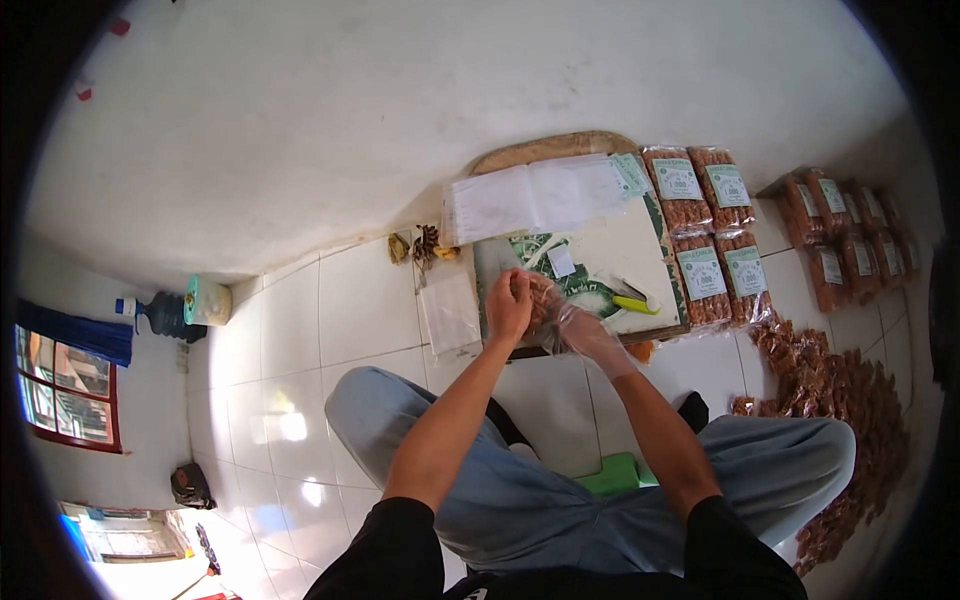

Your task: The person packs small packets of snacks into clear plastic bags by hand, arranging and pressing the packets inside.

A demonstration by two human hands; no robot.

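Note:
Over the front edge of a low board [640, 250], my two hands meet at a clear plastic bag [572, 318] with small brown packets [541, 300] in it. My left hand [510, 303] is closed on the left side of the bag, fingers curled. Clear film covers my right hand [592, 336] up to the wrist, and it reaches into the bag. Film and contents hide its fingers. To its right on the board lies a yellow-green cutter [634, 305]. A small white slip of paper [561, 261] lies just beyond my hands.
Flat clear bags [540, 200] and green labels [629, 175] lie along the board's far side. Filled, labelled packs [703, 282] line its right, with more packs [850, 235] beyond. Loose brown packets [850, 410] are heaped at right. A green object [612, 474] lies between my legs.

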